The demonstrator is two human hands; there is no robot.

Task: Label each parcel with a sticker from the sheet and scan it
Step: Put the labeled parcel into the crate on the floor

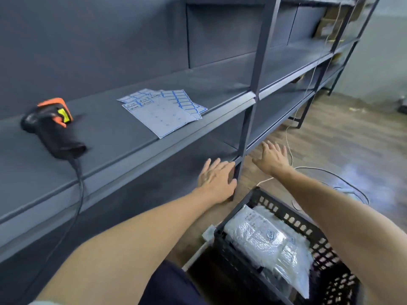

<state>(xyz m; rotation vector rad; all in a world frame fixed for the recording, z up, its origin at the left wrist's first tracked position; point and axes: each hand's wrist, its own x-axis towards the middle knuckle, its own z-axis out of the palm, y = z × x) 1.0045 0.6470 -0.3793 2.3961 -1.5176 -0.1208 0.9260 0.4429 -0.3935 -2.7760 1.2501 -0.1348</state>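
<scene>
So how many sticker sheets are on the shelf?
2 at least: a mostly peeled front sheet overlapping a fuller sheet behind it; corners at the rear suggest more hidden.

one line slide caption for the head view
Open hands reach above black plastic crate of white bubble-wrap parcels.

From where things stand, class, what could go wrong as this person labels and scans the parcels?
1. The scanner cable hangs over the shelf edge; an arm could snag it.
2. The sticker sheets lie near that edge and could slide off.
3. Loose cables on the floor beside the crate could trip someone.
</scene>
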